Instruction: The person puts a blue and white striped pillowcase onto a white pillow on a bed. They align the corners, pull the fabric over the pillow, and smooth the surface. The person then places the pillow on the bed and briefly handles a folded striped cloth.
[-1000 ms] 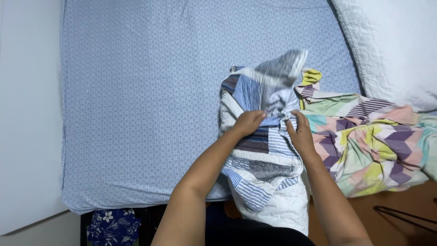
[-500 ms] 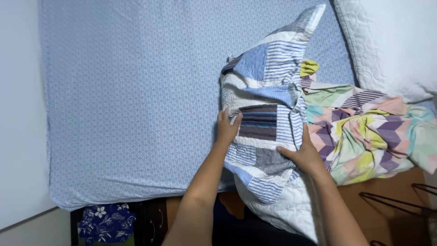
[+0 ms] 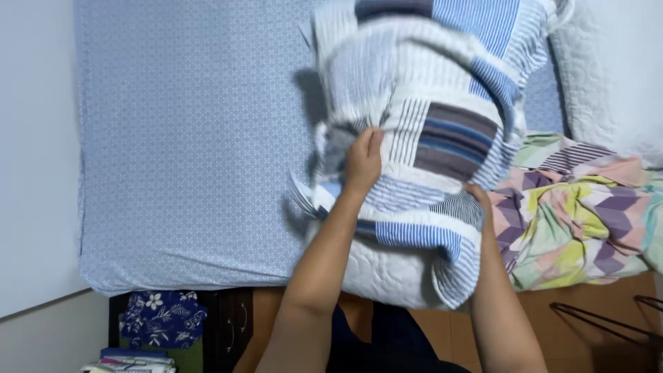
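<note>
**Quilt up in both hands over the bed**

Quilt (image 3: 428,131), a blue-and-white patchwork of striped panels, is lifted and bunched above the bed (image 3: 186,138), filling the frame from centre up to 12 o'clock. Its long axis runs roughly 6 to 12, with the white quilted backing hanging down at 6 toward the person's body.

Left hand (image 3: 362,160) is closed on a fold near the quilt's left edge, fingers pinched into the cloth; from that hand the bulk of the quilt lies toward 1 o'clock. Right hand (image 3: 478,195) is at the quilt's lower right, fingers tucked under the fabric, so I can tell it grips the cloth but not how tightly. The left is the higher of the two, nearer the middle of the bundle.

At 3 o'clock, touching the quilt's right side, lies a crumpled pastel sheet (image 3: 580,221) with chevron print. A white pillow (image 3: 608,76) sits at 2 o'clock. Toward 9 the blue-patterned mattress cover lies flat. At 7 o'clock, below the bed edge, a floral cloth (image 3: 164,318) rests on dark furniture; a wire hanger (image 3: 608,323) lies on the floor at 4.
</note>
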